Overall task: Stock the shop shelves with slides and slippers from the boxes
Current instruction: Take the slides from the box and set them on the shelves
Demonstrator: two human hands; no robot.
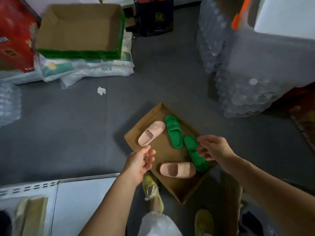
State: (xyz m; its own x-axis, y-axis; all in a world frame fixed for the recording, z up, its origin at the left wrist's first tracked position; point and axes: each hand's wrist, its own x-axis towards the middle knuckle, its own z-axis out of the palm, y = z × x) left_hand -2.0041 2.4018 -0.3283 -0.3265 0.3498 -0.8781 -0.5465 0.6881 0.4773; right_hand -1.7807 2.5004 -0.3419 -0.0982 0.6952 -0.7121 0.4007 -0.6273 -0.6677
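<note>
Head view, right hand (215, 147) fingers pinching green slide (196, 154), left hand (140, 161) loosely curled – empty box (80, 29), bottle packs (238, 89) around.

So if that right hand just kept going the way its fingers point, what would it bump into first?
Most likely the nearer green slide. The right hand hovers over the flat cardboard box, fingers aimed down-left at that slide's strap. Whether they already touch it is unclear from this view.

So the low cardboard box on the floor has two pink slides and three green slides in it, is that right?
Not quite. The head view shows the cardboard box holding two pink slides but only two green slides, not three. The right hand is over the nearer green one; whether it grips it is unclear.
</note>
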